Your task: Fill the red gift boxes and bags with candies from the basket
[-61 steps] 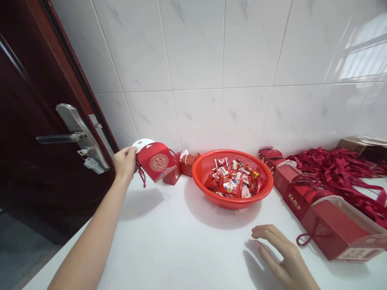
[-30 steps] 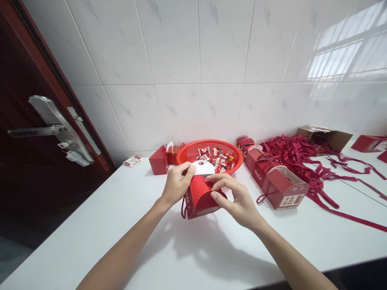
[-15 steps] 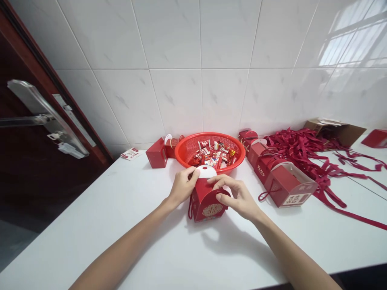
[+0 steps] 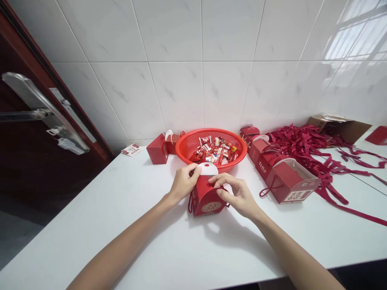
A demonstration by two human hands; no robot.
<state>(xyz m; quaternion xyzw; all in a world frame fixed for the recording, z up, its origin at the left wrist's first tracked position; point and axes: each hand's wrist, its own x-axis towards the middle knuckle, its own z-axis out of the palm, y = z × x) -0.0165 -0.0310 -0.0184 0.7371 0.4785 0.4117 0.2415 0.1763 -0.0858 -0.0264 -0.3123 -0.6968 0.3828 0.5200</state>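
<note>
A small red box [image 4: 208,201] with a round patterned emblem stands on the white table in front of the basket. My left hand [image 4: 185,181] pinches the edge of its raised flap, whose white inner side has a red-rimmed hole. On the box's right side, my right hand [image 4: 237,193] has its thumb and fingers on the curved red top flap. Red cord loops hang at the box's sides. Just behind it sits a red plastic basket [image 4: 184,150] filled with wrapped sweets.
Several red boxes [image 4: 279,183] stand in a row at the right, beside a heap of dark red ribbons [image 4: 298,141] and a cardboard box [image 4: 352,131]. Behind left are another red box [image 4: 157,150] and printed cards [image 4: 131,150]. A tiled wall backs the table.
The view has tilted slightly, lifting the table's contents a little in the picture. Both hands keep nearly the same hold on the box; its front leans slightly differently.
</note>
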